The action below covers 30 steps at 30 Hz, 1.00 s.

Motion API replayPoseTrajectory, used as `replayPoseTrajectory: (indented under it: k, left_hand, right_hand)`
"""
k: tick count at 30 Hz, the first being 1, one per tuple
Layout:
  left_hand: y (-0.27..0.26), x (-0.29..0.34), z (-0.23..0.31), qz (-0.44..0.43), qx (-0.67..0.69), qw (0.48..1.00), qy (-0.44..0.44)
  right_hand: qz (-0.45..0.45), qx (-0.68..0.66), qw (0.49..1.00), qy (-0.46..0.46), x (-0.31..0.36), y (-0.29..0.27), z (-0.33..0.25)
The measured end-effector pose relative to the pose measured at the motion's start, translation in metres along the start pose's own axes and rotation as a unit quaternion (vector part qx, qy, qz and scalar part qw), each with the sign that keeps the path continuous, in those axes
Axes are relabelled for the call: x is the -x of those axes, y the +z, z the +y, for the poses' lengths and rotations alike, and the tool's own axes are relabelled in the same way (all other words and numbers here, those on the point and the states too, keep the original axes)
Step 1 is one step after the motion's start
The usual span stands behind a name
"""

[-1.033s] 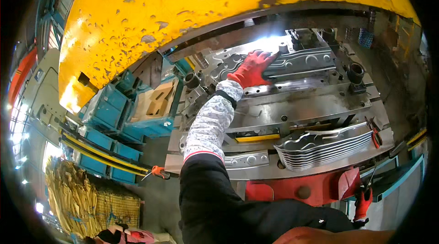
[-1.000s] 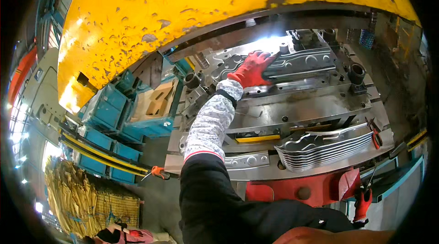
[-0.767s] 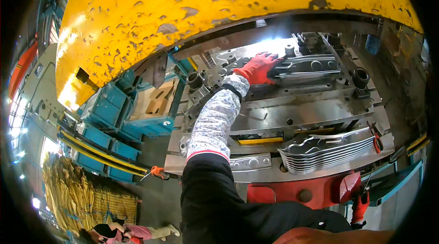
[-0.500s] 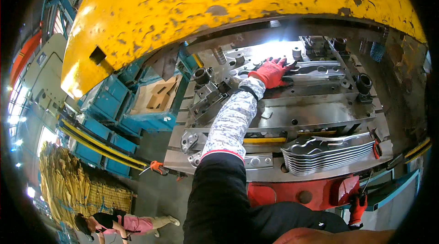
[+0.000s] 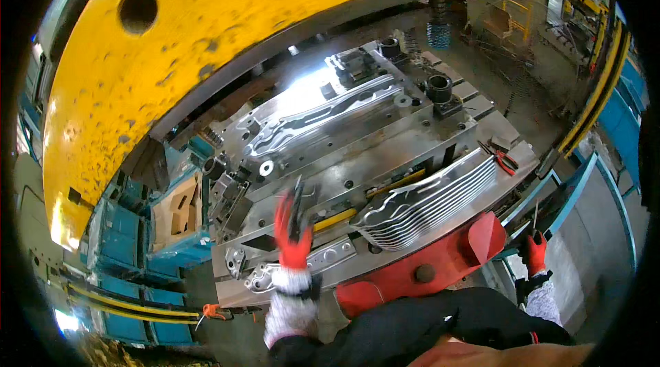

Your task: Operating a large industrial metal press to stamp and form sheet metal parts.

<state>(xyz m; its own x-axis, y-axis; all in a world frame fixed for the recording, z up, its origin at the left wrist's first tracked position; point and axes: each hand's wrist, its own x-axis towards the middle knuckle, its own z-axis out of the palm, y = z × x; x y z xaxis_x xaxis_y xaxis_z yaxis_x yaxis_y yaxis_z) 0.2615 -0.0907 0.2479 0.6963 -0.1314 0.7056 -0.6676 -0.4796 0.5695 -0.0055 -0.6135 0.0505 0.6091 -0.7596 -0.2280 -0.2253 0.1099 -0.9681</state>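
Observation:
My left hand (image 5: 294, 233), in a red and black glove, hovers over the near left part of the steel die (image 5: 405, 135). Its fingers are stretched out and somewhat smeared by motion, with nothing seen in them. A long shaped metal part (image 5: 323, 116) rests on the die's raised middle. Low at the right, my gloved right hand (image 5: 535, 256) is closed round a thin metal rod (image 5: 536, 216) that points upward; its grip end is hidden by the fingers. Similar shaped panels (image 5: 430, 205) lie stacked on the near ledge. Red-handled pliers (image 5: 504, 159) lie beside that stack.
A scratched yellow press beam (image 5: 227, 30) arches overhead. Below the ledge is a red metal piece (image 5: 426, 264). Blue bins (image 5: 113, 236) stand at left, near an orange-handled tool (image 5: 213, 310). A blue frame (image 5: 584, 181) and yellow-black bar (image 5: 598, 85) stand at right.
My left hand has come off the part on the die and drawn back toward me. The view has swung to the right. My right hand still holds the rod.

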Motion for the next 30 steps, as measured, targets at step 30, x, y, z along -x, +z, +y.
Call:
replayPoseTrajectory:
  k: [30]
  left_hand:
    - [0.009,0.367,-0.042,-0.136,0.152,0.800,-0.565]
  right_hand:
    - [-0.394,0.551,0.694,-0.242,-0.139,0.042,0.177]
